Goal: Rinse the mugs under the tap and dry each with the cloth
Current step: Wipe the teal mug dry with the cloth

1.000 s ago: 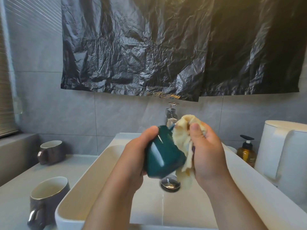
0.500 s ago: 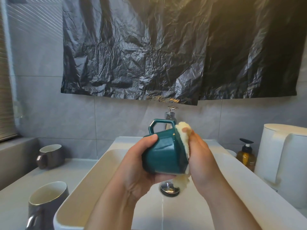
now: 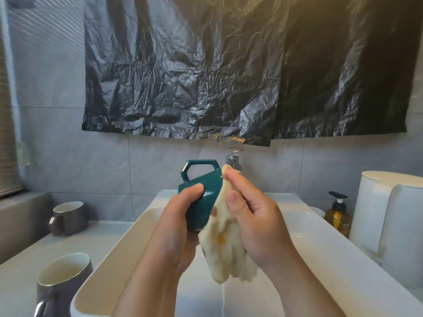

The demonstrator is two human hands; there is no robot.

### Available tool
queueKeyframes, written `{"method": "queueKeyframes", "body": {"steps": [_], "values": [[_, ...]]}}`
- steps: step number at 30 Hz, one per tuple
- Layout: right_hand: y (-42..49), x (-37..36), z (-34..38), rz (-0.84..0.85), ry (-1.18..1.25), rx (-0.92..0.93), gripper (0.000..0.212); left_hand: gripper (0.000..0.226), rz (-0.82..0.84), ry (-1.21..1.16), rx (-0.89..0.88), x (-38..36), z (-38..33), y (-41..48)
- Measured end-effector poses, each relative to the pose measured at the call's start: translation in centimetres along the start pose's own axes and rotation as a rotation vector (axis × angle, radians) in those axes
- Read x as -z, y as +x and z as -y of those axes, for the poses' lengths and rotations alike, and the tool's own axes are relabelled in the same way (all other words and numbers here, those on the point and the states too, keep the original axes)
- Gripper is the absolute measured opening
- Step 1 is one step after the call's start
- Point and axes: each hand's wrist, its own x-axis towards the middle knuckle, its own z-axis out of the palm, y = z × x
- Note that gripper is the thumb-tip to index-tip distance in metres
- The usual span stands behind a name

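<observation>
Teal mug (image 3: 201,197) is up in the air over the middle of the basin (image 3: 320,243), just in front of the tap (image 3: 233,159). Left hand (image 3: 180,225) is wrapped round its base end, thumb on the wall, and the handle sticks straight up. The mug is on its side. Its long axis runs left to right, a bit tilted, and the mouth looks to point right, straight at the right hand (image 3: 254,227), though the opening itself is hidden. That hand has the cream cloth (image 3: 226,252) pinched between thumb and fingers and pushed against that end, the rest dangling below.

So the right hand is nearest the opening. I'd guess the next wipe goes round the rim from that side while the left turns the mug.

Two grey mugs sit on the worktop left of the basin — near one (image 3: 64,280) at the front edge, far one (image 3: 68,217) back by the wall. Can't tell if they're wet or dry.

Pump bottle (image 3: 337,216) at the back right has a label, too small to read — no other writing anywhere.
</observation>
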Motion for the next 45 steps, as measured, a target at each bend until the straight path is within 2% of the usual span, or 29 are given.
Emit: {"method": "queueKeyframes", "body": {"steps": [1,4,5,6,9,12,15,18,21,25,27,31,33,35,37,41,45], "values": [[0.0,0.0,-0.1,-0.001,-0.009,-0.008,0.033,0.068,0.0,0.02,0.01,0.0,0.0,-0.1],[0.1,0.1,-0.7,-0.013,0.004,-0.058,0.034,0.026,0.053,0.068,0.007,-0.2,0.0,-0.5],[0.2,0.2,-0.6,-0.003,0.0,-0.068,0.034,0.022,0.051,0.052,0.01,-0.3,0.1,-0.6],[0.1,0.2,-0.5,0.013,-0.009,-0.061,0.033,0.026,0.037,0.034,0.018,-0.3,0.1,-0.5],[0.0,0.3,-0.2,0.05,-0.005,0.029,0.038,0.057,-0.019,-0.086,0.054,-0.4,0.1,-0.3],[-0.2,0.1,-0.2,0.072,-0.012,0.061,0.044,0.05,0.005,-0.127,0.071,-0.2,0.1,-0.2],[-0.2,0.0,-0.6,0.036,-0.036,0.02,0.037,0.041,0.101,-0.04,0.094,-0.2,-0.1,-0.5],[-0.2,-0.1,-1.1,-0.026,-0.003,-0.055,0.037,0.064,0.069,0.1,0.053,-0.1,0.1,-0.4],[-0.2,0.0,-1.4,-0.012,0.029,-0.082,0.044,0.054,0.032,0.103,0.017,-0.1,0.4,-0.4],[-0.3,0.1,-0.9,0.048,0.001,0.0,0.044,0.043,0.007,-0.168,0.074,0.0,0.3,-0.1],[-0.4,0.0,-0.6,0.067,-0.006,0.018,0.042,0.044,0.02,-0.222,0.064,0.2,-0.1,-0.1],[-0.5,0.0,-0.4,0.055,-0.082,-0.02,0.046,0.045,0.148,-0.068,0.085,0.5,-0.6,-0.5],[-0.4,0.0,-0.5,0.006,-0.062,-0.076,0.053,0.054,0.159,0.09,0.042,0.5,-0.5,-0.5],[-0.2,0.0,-0.4,-0.06,-0.043,-0.129,0.047,0.068,0.136,0.211,-0.057,0.5,-0.3,-0.4],[0.0,0.1,-0.4,-0.102,-0.016,-0.161,0.037,0.067,0.116,0.235,-0.1,0.3,0.1,-0.4],[0.1,0.2,-0.7,-0.063,0.031,-0.165,0.048,0.052,0.053,0.03,0.004,0.1,0.5,-0.5],[-0.2,0.1,-0.3,0.038,-0.046,-0.102,0.051,0.04,0.056,-0.125,-0.024,0.5,-0.3,-0.4]]}}
